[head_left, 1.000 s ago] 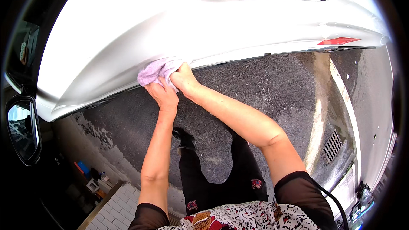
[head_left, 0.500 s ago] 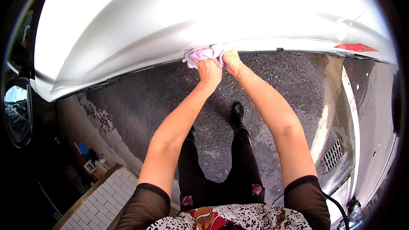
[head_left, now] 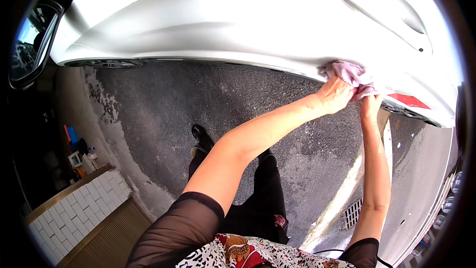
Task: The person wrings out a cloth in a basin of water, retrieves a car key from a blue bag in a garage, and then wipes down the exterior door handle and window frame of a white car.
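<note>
A pale pink cloth (head_left: 349, 73) is pressed against the lower edge of a silver car door (head_left: 223, 25). My left hand (head_left: 335, 94) grips the cloth from the left. My right hand (head_left: 371, 104) holds its underside just to the right, near a red reflector (head_left: 409, 100) on the door's edge. Both arms reach up from the lower edge of the picture. A recessed door handle (head_left: 382, 10) sits above the cloth.
Dark wet asphalt (head_left: 198, 114) lies under the car. A side mirror (head_left: 29, 44) shows at the far left. A white tiled ledge (head_left: 84, 203) with small bottles stands at lower left. A drain grate (head_left: 353, 212) is at lower right. My black shoe (head_left: 201, 136) is on the ground.
Both hands and the cloth have slid to the right along the door's lower edge, from near its left part to beside the red reflector. The view has swung with them.
</note>
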Demonstrator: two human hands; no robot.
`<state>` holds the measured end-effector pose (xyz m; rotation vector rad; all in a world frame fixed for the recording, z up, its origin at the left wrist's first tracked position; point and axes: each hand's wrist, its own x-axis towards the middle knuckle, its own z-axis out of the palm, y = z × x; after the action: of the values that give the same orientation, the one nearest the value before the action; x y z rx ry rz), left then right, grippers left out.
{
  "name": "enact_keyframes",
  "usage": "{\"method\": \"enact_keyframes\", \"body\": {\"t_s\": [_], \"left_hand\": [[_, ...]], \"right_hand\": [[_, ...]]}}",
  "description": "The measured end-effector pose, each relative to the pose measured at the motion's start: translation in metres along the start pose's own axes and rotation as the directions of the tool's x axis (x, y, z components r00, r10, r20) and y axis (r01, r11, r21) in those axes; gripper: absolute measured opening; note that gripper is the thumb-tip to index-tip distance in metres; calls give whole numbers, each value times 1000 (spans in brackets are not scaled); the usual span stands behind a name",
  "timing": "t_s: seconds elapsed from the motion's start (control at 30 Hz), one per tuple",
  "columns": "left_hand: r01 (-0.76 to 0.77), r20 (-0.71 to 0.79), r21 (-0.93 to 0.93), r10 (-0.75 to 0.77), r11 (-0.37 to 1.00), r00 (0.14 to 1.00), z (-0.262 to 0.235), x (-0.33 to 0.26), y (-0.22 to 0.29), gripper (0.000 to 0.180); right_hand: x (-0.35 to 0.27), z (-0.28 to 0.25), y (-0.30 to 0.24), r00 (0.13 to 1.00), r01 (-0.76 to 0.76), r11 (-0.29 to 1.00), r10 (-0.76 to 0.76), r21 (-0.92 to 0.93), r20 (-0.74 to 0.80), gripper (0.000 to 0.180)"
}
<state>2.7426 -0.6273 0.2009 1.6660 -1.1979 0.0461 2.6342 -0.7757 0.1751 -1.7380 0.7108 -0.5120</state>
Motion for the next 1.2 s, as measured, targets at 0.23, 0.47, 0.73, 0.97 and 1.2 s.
{"method": "enact_keyframes", "body": {"t_s": [0.23, 0.47, 0.73, 0.97, 1.2], "left_hand": [[-97, -187, -141, 69, 985, 980, -100, 44, 45, 38], [56, -200, -317, -125, 947, 972, -213, 30, 16, 31], [437, -194, -319, -509, 841, 839, -288, 18, -13, 20], [318, 41, -936, -853, 150, 520, -330, -47, -58, 34], [526, 1, -834, -954, 164, 299, -297, -136, -91, 21]], "right_hand": [[-22, 75, -125, 911, 388, 920, -391, -45, -134, 52], [-26, 187, -148, 865, 492, 836, -436, 243, -249, 83], [-9, 251, -216, 498, 761, 286, -832, -582, 243, 82], [2, 353, -291, 447, 752, 94, -800, -652, 400, 100], [-14, 449, -291, 257, 851, -363, -342, -379, 904, 99]]}}
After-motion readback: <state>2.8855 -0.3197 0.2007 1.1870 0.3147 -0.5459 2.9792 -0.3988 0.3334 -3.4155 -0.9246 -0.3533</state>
